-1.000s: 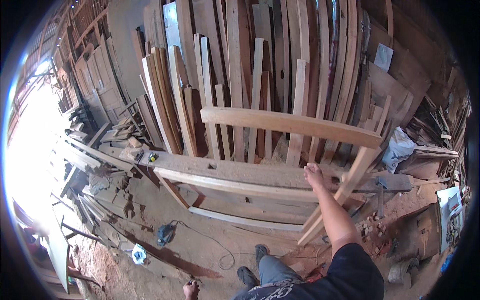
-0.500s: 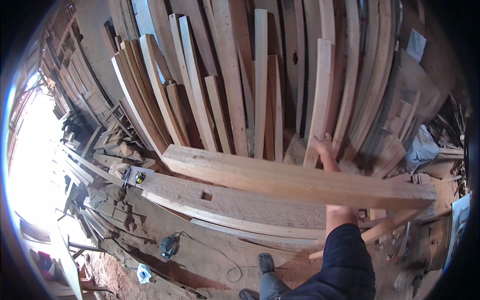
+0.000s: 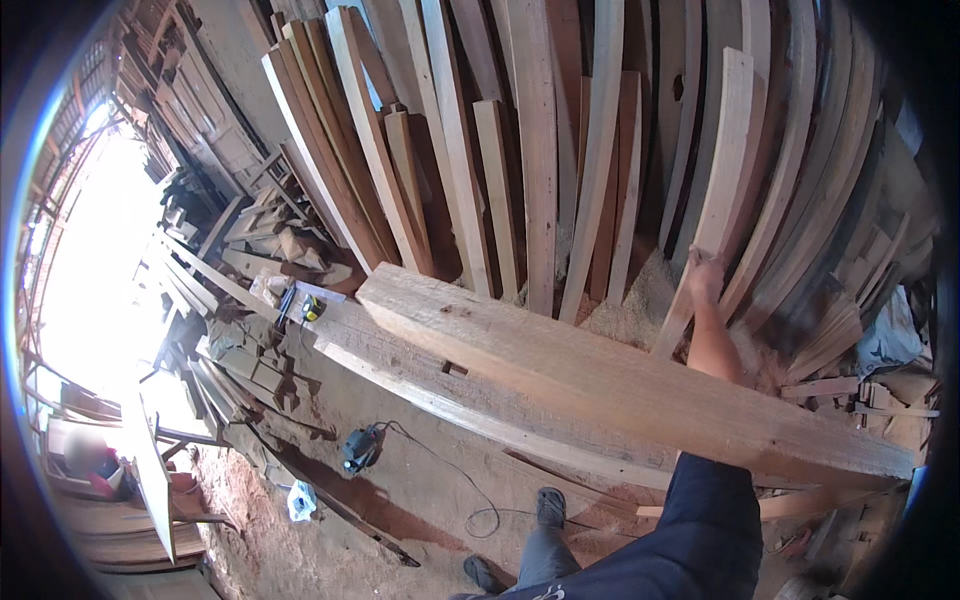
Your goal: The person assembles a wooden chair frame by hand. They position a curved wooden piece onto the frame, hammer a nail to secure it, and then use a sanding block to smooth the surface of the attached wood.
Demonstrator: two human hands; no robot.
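Note:
My right hand (image 3: 706, 268) is closed on the edge of a pale upright plank (image 3: 722, 160), low on its length. This plank leans among other boards on the far side. A thick wooden beam (image 3: 600, 370) lies across the view in front of me, above my right arm, and hides part of the forearm. My left hand is out of view.
Below the beam lies a wide board (image 3: 400, 335) with a square hole, a yellow-black tape measure (image 3: 313, 307) at its left end. A corded power tool (image 3: 362, 448) sits on the dirt floor. Scrap wood (image 3: 265, 235) is piled at left; a person (image 3: 90, 465) is beyond.
My view has shifted, so the boards and beam sit farther right in it. My right hand stays at the same plank, its fingers now closed more tightly at the edge.

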